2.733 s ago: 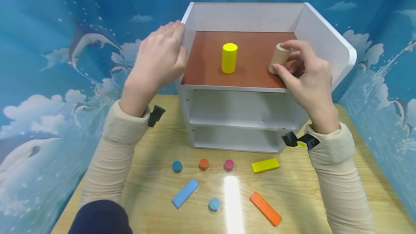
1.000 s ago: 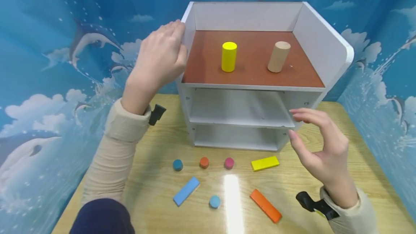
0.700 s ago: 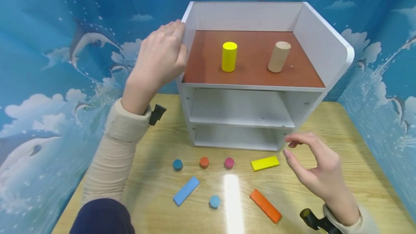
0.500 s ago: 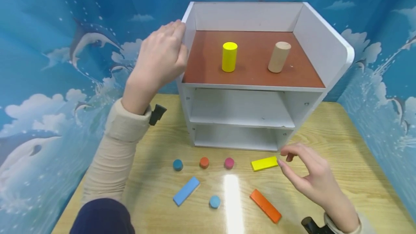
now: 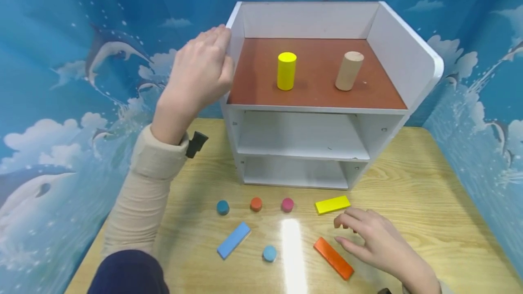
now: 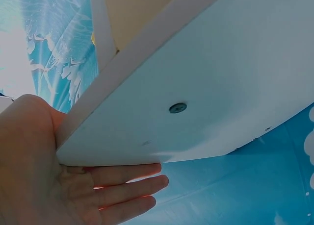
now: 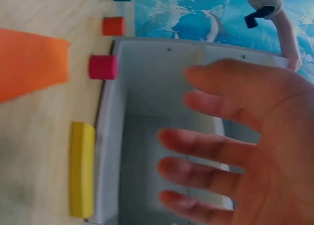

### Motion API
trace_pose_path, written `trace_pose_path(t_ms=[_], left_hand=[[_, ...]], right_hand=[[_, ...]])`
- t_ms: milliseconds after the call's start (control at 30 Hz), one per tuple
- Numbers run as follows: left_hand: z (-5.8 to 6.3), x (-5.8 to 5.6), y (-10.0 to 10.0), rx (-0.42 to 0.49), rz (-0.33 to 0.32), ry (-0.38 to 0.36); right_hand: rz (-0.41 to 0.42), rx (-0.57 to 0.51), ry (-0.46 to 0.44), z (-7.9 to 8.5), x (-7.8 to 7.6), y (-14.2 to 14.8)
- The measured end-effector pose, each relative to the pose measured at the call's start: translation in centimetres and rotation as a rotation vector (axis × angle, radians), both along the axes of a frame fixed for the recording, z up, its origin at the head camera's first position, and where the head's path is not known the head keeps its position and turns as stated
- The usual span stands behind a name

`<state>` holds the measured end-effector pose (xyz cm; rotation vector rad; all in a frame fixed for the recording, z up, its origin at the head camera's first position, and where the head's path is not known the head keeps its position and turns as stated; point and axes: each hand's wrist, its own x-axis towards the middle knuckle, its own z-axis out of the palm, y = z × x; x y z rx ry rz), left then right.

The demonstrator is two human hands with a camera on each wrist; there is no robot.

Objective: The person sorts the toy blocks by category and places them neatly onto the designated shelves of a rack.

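Up the back and both sides: we saw a blue backdrop [image 5: 61, 90] printed with dolphins, clouds and splashing water.
Tabletop: we looked down on a pale wood-grain tabletop [image 5: 196, 180], a bright streak of glare near its front.
Cabinet: we found the white cabinet [image 5: 408, 51] upright toward the back, with a brown top board [image 5: 314, 96] above two compartments.
Hands: we saw the left hand [image 5: 198, 69] touching the edge of the cabinet's left side, fingers nearly straight, without grasping it; the right hand [image 5: 376, 239] hung over the tabletop, loosely bent and well parted, holding nothing.
Cylinders: we saw a yellow cylinder [image 5: 286, 71] and a plain wooden cylinder [image 5: 349, 71] on end on the brown board, well apart.
Blocks: we saw the orange block [image 5: 333, 258] lying flat just beside the right hand, the yellow block [image 5: 333, 204] flat just beyond its fingers, and a blue block [image 5: 234, 240] off to the left.
Discs: we saw dark blue [image 5: 222, 208], red-orange [image 5: 256, 204] and pink [image 5: 287, 204] discs in a row before the cabinet, and a light blue disc [image 5: 269, 253] nearer us.
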<state>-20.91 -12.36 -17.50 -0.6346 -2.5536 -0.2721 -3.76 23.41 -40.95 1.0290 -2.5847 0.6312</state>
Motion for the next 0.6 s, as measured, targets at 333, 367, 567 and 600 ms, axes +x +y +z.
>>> trace_pose_path(t_ms=[333, 367, 567, 600], left_hand=[[0.0, 0.0, 0.1, 0.007, 0.006, -0.008], [0.0, 0.0, 0.1, 0.008, 0.006, -0.008], [-0.1, 0.0, 0.1, 0.014, 0.006, -0.009], [-0.1, 0.0, 0.1, 0.016, 0.006, -0.008]], right_hand=[[-0.023, 0.233, -0.256, -3.0, 1.3, -0.8], [-0.027, 0.248, -0.281, -3.1, 1.4, -0.9], [-0.055, 0.316, -0.389, -4.1, 1.6, -1.2], [-0.057, 0.318, -0.402, -4.2, 1.7, -1.3]])
